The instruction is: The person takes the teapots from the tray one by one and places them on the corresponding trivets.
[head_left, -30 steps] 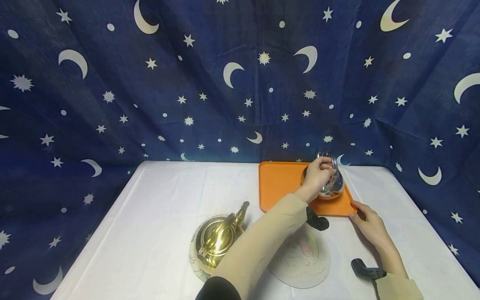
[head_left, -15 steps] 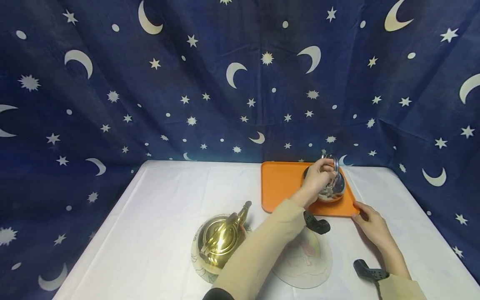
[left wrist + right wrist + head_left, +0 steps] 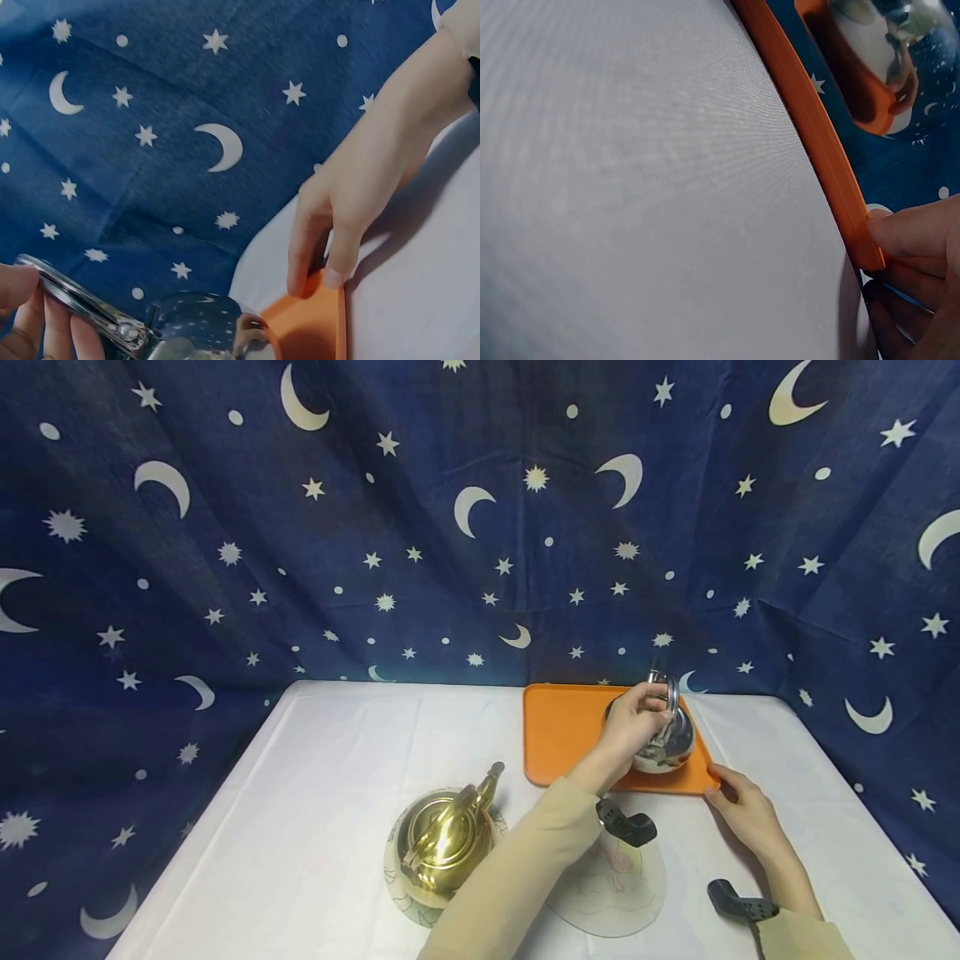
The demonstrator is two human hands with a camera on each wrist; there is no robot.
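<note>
My left hand (image 3: 632, 720) grips the upright handle (image 3: 90, 304) of a shiny silver kettle (image 3: 672, 750) at the right end of an orange tray (image 3: 562, 735). Part of the kettle is hidden behind that hand in the head view. With thumb and fingers, my right hand (image 3: 744, 808) pinches the tray's near right corner, which the right wrist view shows close up, with the kettle's mirror-like side (image 3: 926, 82) beyond the tray edge (image 3: 821, 142).
Left of my left forearm, a gold kettle (image 3: 446, 852) stands on a round patterned mat (image 3: 405, 903). A second round mat (image 3: 618, 902) with a pink drawing lies partly under that forearm. A dark blue star-and-moon curtain (image 3: 420, 510) hangs behind the white-covered table (image 3: 330, 760).
The silver kettle, held in my left hand, has shifted a little toward me and right over the tray. My right hand keeps its pinch on the tray corner.
</note>
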